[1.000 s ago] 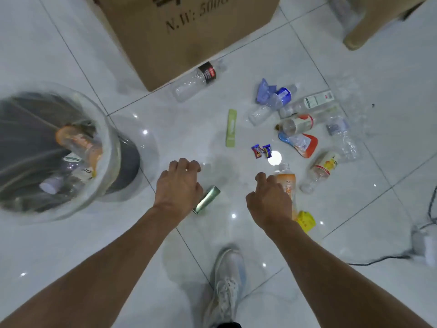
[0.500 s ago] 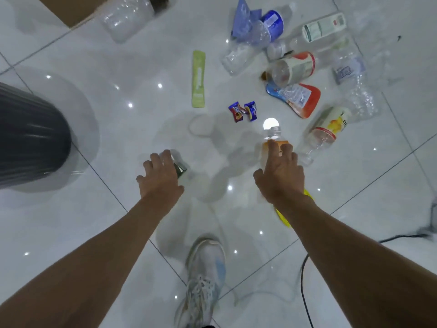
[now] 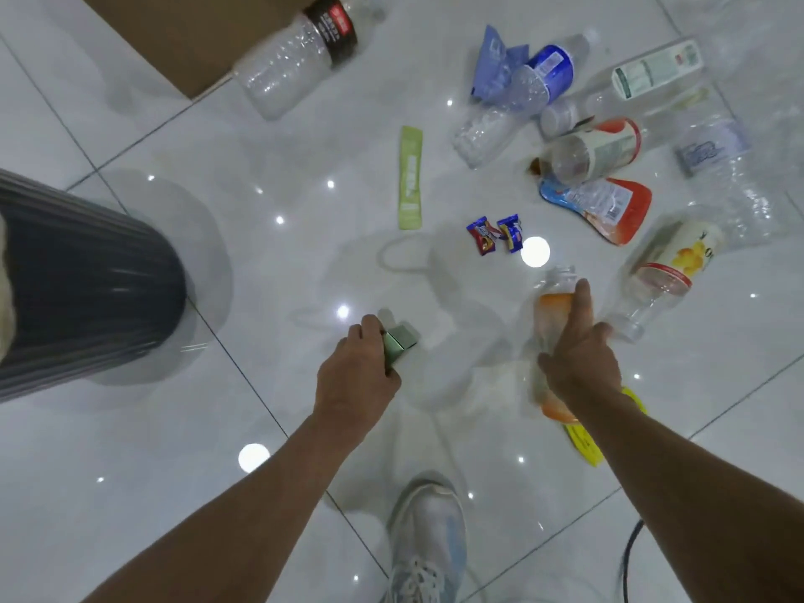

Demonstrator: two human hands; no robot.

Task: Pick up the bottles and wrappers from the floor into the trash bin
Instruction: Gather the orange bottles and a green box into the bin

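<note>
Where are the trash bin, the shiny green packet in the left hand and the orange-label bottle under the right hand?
trash bin [image 3: 87, 289]: head view, on its dark ribbed wall.
shiny green packet [image 3: 400, 341]: head view, on its exposed end.
orange-label bottle [image 3: 553, 309]: head view, on the orange label.

White floor tiles [image 3: 130, 472], grey grout grid. Nine o'clock: dark grey ribbed plastic trash bin [image 3: 87, 289]. Centre: pale green flat sachet wrapper [image 3: 410, 178], two red-and-blue candy wrappers [image 3: 480, 235], metallic green foil wrapper [image 3: 400, 341]. Three o'clock: clear plastic bottle with orange label [image 3: 552, 309].
</note>
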